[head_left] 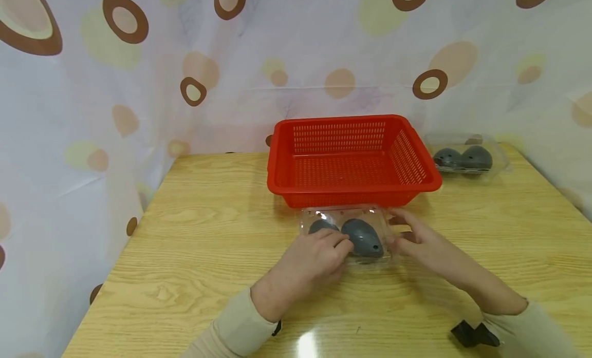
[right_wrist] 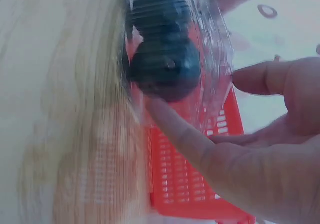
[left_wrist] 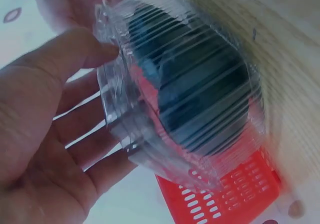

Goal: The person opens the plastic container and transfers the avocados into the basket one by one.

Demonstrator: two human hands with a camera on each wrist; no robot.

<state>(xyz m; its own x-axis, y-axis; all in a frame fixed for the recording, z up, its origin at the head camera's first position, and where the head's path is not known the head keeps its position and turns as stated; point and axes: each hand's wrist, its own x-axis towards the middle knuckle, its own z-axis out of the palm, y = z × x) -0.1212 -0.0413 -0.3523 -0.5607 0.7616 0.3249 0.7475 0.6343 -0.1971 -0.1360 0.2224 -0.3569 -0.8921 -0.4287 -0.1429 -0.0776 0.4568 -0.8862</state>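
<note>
left grip [head_left: 312,258]: fingers [head_left: 342,247] bent | right grip [head_left: 427,249]: thumb [head_left: 404,245], fingers parted | 2 forearms [head_left: 492,291] angled inward

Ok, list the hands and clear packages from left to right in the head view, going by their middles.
Left hand → near clear package → right hand → far clear package.

You face a red slotted basket [head_left: 356,188] on a wood-grain table [head_left: 208,219], a clear box [head_left: 500,158] of gray rounded pieces [head_left: 477,158] to its right, and an oval-patterned backdrop [head_left: 296,50].
</note>
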